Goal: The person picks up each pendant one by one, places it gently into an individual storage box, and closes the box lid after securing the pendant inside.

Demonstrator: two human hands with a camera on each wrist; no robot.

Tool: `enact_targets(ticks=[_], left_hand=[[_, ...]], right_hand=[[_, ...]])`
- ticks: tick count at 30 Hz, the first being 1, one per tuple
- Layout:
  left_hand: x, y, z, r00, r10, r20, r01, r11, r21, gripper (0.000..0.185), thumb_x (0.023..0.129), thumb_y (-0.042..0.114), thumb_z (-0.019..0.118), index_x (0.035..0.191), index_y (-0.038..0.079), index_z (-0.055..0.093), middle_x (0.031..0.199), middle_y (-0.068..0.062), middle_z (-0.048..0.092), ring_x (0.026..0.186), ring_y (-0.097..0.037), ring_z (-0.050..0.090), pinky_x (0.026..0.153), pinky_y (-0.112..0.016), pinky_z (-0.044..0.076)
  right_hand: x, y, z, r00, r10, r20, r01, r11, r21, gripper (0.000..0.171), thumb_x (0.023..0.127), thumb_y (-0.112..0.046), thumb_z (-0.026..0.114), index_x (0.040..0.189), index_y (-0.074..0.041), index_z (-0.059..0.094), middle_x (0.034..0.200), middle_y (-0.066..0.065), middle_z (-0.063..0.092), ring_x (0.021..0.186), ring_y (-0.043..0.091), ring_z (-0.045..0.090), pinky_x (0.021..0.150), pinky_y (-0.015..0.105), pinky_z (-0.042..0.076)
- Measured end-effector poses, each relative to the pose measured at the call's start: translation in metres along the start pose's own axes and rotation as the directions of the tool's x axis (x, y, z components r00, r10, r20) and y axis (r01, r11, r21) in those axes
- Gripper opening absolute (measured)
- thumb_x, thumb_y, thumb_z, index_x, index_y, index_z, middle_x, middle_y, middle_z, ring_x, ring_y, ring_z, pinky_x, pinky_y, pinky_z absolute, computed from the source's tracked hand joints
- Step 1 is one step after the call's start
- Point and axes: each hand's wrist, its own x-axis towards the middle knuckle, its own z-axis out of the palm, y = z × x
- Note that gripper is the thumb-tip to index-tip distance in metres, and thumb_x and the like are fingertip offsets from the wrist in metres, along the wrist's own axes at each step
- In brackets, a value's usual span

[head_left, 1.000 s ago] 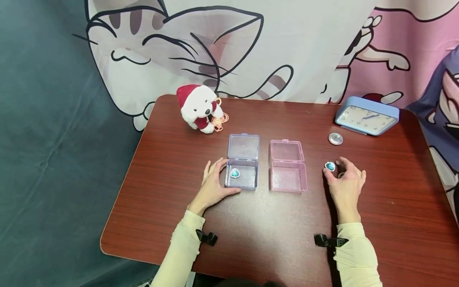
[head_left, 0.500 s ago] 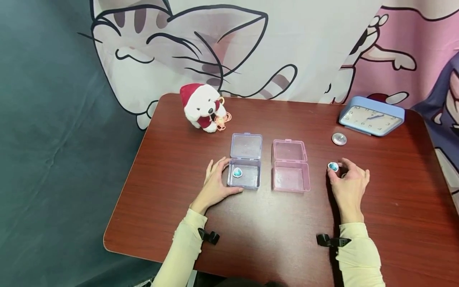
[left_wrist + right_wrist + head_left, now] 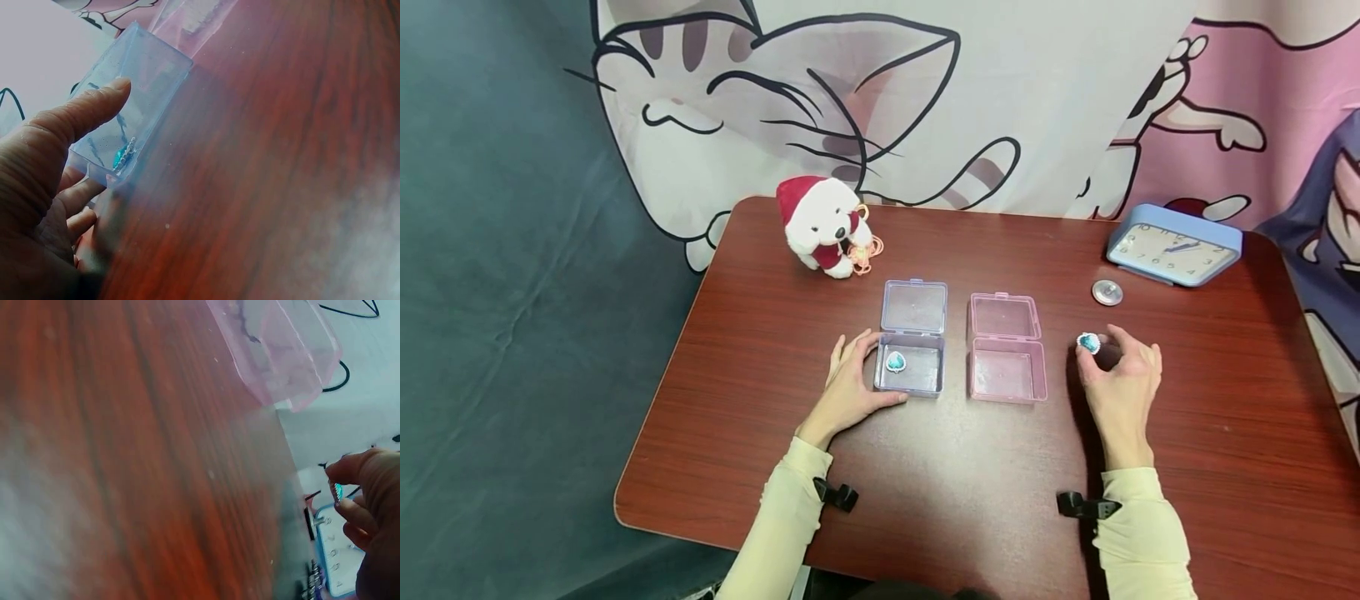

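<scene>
My left hand (image 3: 844, 385) grips the left side of a clear blue plastic box (image 3: 928, 367), its thumb along the near wall, as the left wrist view also shows. The box's lid (image 3: 914, 307) stands back. Inside lies a turquoise gem ornament (image 3: 896, 362) with a pale beaded rim. To the right, a similar turquoise gem ornament (image 3: 1088, 342) is pinched between thumb and index finger of my right hand (image 3: 1122, 375). In the right wrist view this ornament (image 3: 337, 490) is seen edge-on at the fingertips.
Between the hands stands a clear pink plastic box (image 3: 1007, 375) with its lid back. A round silver disc (image 3: 1107, 292) lies beyond the right hand, near a blue clock (image 3: 1176, 246). A white plush bear (image 3: 826, 229) in a red hat sits at the back left.
My right hand, still pinching the ornament, has shifted slightly left and away from me. The left hand and both boxes keep their places; the head view moves a little.
</scene>
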Motion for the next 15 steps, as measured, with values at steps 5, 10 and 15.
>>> enact_targets(ticks=[5,10,15], left_hand=[[-0.001,-0.001,0.000,1.000,0.005,-0.005,-0.005,1.000,-0.003,0.104,0.069,0.038,0.100,0.153,0.009,0.045,0.153,-0.010,0.057,0.153,-0.029,0.038,0.130,-0.053,0.003],[-0.001,-0.001,-0.001,1.000,-0.007,0.002,0.007,1.000,0.003,0.104,0.069,0.038,0.100,0.153,0.009,0.045,0.153,-0.010,0.056,0.154,-0.027,0.037,0.131,-0.052,0.003],[-0.001,0.000,-0.001,1.000,-0.011,0.007,0.011,1.000,0.008,0.104,0.070,0.039,0.099,0.153,0.009,0.045,0.153,-0.010,0.056,0.154,-0.027,0.037,0.131,-0.051,0.003]], right_hand=[[-0.003,-0.016,0.002,1.000,-0.026,-0.013,0.026,0.999,0.033,0.044,0.083,-0.006,0.084,0.124,0.007,0.071,0.105,0.027,0.073,0.121,0.049,0.055,0.114,0.063,0.033],[-0.004,-0.031,0.007,0.994,-0.107,-0.029,0.108,0.993,0.055,0.041,0.082,-0.003,0.083,0.120,0.007,0.071,0.099,0.024,0.074,0.105,0.047,0.058,0.086,0.059,0.041],[-0.009,-0.048,0.016,0.988,-0.150,-0.023,0.151,0.985,0.082,0.041,0.081,-0.005,0.085,0.119,0.007,0.072,0.098,0.023,0.074,0.106,0.047,0.060,0.086,0.060,0.042]])
